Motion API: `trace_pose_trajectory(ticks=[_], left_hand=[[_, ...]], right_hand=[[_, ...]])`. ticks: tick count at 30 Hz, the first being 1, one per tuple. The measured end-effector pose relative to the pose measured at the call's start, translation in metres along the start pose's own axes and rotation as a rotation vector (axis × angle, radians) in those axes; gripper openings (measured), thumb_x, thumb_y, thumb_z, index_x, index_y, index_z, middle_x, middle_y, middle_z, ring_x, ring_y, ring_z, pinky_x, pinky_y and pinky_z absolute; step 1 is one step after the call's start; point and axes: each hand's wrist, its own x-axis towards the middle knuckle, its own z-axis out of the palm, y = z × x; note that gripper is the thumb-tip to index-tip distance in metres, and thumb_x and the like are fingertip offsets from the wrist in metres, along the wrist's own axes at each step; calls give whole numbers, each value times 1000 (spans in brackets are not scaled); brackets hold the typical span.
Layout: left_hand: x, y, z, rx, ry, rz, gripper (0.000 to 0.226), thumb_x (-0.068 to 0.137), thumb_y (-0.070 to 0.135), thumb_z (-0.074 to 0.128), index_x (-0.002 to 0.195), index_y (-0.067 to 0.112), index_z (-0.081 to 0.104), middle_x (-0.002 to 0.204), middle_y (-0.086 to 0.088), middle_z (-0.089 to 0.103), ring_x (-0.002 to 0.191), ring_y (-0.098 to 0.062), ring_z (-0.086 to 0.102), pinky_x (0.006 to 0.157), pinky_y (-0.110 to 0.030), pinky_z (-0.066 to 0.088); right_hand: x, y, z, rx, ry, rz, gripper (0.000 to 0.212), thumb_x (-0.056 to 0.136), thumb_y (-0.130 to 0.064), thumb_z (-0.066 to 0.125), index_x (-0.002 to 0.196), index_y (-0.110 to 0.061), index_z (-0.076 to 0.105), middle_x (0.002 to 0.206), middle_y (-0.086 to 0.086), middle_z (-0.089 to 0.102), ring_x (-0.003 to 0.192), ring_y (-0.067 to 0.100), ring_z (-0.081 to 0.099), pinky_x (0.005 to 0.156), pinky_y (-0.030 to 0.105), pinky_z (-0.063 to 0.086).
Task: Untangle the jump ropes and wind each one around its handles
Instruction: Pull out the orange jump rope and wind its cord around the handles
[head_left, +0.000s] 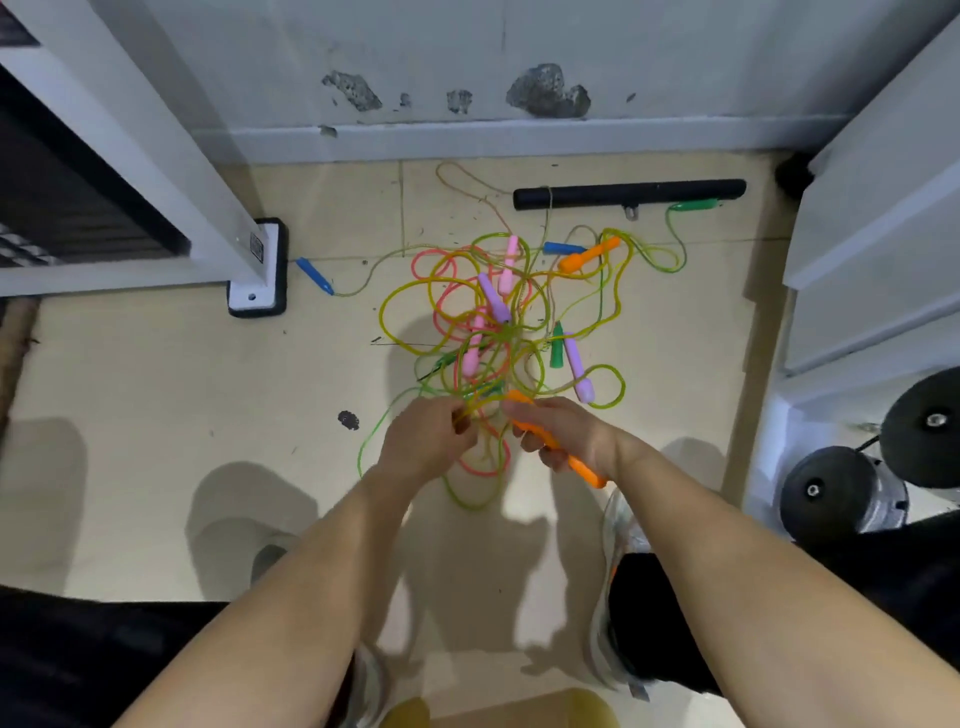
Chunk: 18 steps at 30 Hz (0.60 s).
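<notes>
A tangle of jump ropes (498, 332) lies on the beige floor, with yellow-green, pink and green cords looped over each other. Pink, purple, green, blue and orange handles stick out of it. My right hand (563, 431) grips an orange handle (584, 470) at the near edge of the tangle. My left hand (426, 436) pinches cords just left of it, fingers curled. A second orange handle (589, 254) lies at the far right, a blue handle (314, 275) far left, and a green handle (693, 205) near the black bar.
A black bar (628, 193) lies along the wall at the back. A white post with a black-edged foot (257, 270) stands at the left. White furniture (872, 249) and black dumbbell weights (841, 493) are at the right. My shoes flank a cardboard edge below.
</notes>
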Motion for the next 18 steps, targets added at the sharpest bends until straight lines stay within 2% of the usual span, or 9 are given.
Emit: trace_pose_trajectory(ticks=[3,5,8,10,11,12,14,16,18], left_hand=[[-15,5,-27,-85,69,16,25,86,36,67,68,27,52,76,3,61,79,-20,60,62,-33,43],[-24,14,-46,-194,67,-7,25,93,43,63,74,26,61,80,3,67,81,-17,62,69,-33,46],[-43,38,-81,-356,-13,52,38,102,39,53,76,16,69,75,2,74,76,-15,67,82,-39,52],[-60,59,-105,-564,-121,69,37,104,31,51,77,10,66,67,-3,72,60,-13,65,69,-35,56],[-69,68,-117,-644,-160,65,34,104,29,51,80,8,64,64,-5,69,54,-12,63,61,-30,56],[-78,75,-129,-707,-186,57,32,104,29,51,83,8,64,62,-4,67,49,-13,61,54,-25,54],[-89,83,-149,-858,-218,42,30,104,30,51,86,9,63,60,-1,62,44,-12,56,44,-21,48],[-93,84,-162,-989,-208,4,33,103,34,51,86,9,64,58,2,58,44,-12,51,40,-19,41],[-92,83,-167,-1056,-139,-56,35,102,39,53,85,9,64,56,3,58,49,-14,46,39,-17,35]], right_hand=[[-34,-20,15,53,-78,-189,28,88,-32,74,68,-23,57,61,-2,37,49,14,25,50,29,16],[-53,-31,22,69,-29,-272,37,90,-17,72,58,-25,56,56,-2,37,47,16,28,50,30,20],[-70,-40,27,33,194,-376,30,84,-20,74,61,-25,56,64,6,45,60,25,41,57,35,34],[-78,-43,26,-11,299,-399,8,83,-22,72,79,-25,66,80,1,61,78,23,56,74,38,45],[-81,-45,26,-8,291,-397,11,83,-21,70,92,-27,70,92,-5,68,90,19,62,84,38,48],[-84,-45,27,12,239,-389,25,80,-21,68,104,-28,72,103,-10,71,100,15,63,91,37,47],[-91,-44,36,60,62,-340,46,71,-25,59,115,-19,72,113,-8,73,105,11,64,92,32,45],[-96,-41,50,67,-97,-264,42,69,-26,54,104,-14,75,109,5,75,106,19,68,100,38,43],[-98,-40,61,52,-115,-260,26,72,-28,55,82,-16,76,97,11,75,102,26,70,110,47,38]])
